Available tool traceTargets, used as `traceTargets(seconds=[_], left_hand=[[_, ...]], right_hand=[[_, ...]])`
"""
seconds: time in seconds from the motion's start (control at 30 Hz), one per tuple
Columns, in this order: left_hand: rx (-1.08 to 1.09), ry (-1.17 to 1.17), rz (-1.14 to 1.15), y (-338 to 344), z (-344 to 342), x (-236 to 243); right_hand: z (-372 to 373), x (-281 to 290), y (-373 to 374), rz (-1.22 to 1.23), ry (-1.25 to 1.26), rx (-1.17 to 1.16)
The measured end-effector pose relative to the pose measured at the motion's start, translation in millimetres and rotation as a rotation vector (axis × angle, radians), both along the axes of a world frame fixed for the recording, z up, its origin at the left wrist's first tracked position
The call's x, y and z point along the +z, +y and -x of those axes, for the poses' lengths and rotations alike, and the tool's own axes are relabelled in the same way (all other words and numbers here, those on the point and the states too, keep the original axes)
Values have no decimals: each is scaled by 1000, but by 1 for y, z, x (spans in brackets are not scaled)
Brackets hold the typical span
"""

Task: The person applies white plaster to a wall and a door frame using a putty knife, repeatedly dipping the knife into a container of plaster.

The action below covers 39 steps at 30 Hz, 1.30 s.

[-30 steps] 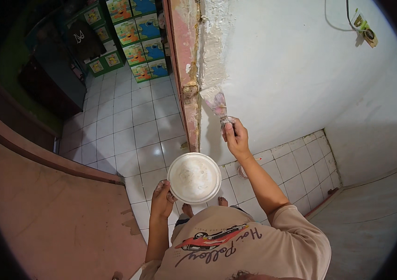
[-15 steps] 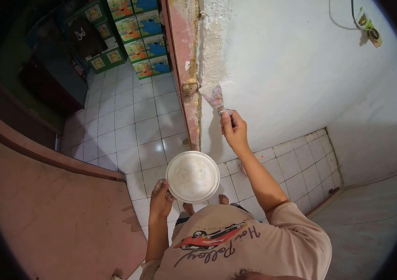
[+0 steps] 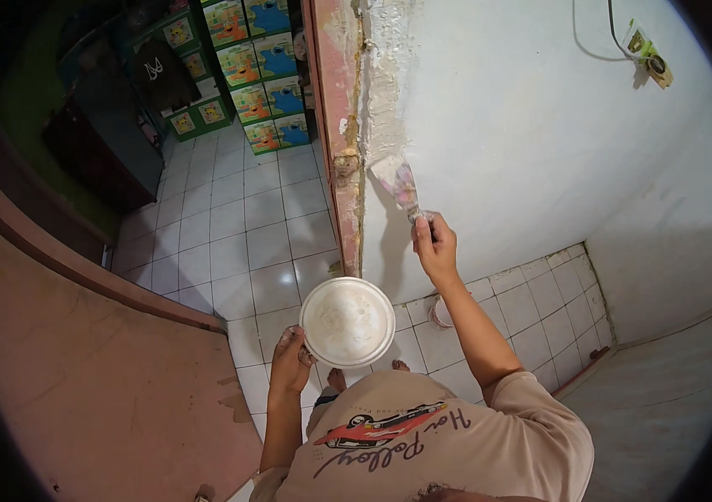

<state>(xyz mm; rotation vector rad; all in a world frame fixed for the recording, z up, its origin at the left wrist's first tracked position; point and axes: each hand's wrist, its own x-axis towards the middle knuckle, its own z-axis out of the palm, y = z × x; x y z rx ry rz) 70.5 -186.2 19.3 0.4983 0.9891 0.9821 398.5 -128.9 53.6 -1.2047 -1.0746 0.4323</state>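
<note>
My left hand (image 3: pixel 291 361) grips the edge of a round white lid (image 3: pixel 348 322), held flat in front of my body with a whitish smear over its surface. In my right hand (image 3: pixel 435 245) is a putty knife (image 3: pixel 398 182), its fingers closed round the handle. The blade, stained with white and pinkish patches, lies at the white wall (image 3: pixel 507 117) beside the door frame; whether it touches cannot be told. Above the blade, a rough strip of off-white filler (image 3: pixel 387 92) runs up the wall's edge. Both hands carry pale smears.
A worn pink door frame (image 3: pixel 342 125) borders the wall. At left stands a pink door (image 3: pixel 105 376). Beyond the doorway are stacked colourful boxes (image 3: pixel 268 100) on a tiled floor (image 3: pixel 230 217). A small tub (image 3: pixel 440 313) sits by the wall base, and a cable with a fitting (image 3: pixel 653 63) hangs upper right.
My right hand and the putty knife have shifted slightly right and down, with the blade turned more sideways. The lid stays nearly in place, and more of the small tub shows.
</note>
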Motion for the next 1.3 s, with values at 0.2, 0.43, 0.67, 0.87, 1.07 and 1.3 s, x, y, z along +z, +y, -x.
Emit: traceTargets(seconds=[0.2,0.43,0.67,0.87,1.07,1.3], left_hand=[[-56,-63,-28,6,9,-16],[-73,-54,-24,9,7,-20],[-82,-87,-53,9,1,-2],[-31,-48,2,13,3,-16],[-55,-103,-18,13,6,-22],[-40,-75,-31,11,9,-23]], right_hand=[[5,-2,-5,111,-35,-49],[20,44,-13,38,94,-18],[24,10,-19,128,100,2],[36,86,-12,-36,184,57],[42,102,6,-31,125,4],[54,31,-17,109,213,23]])
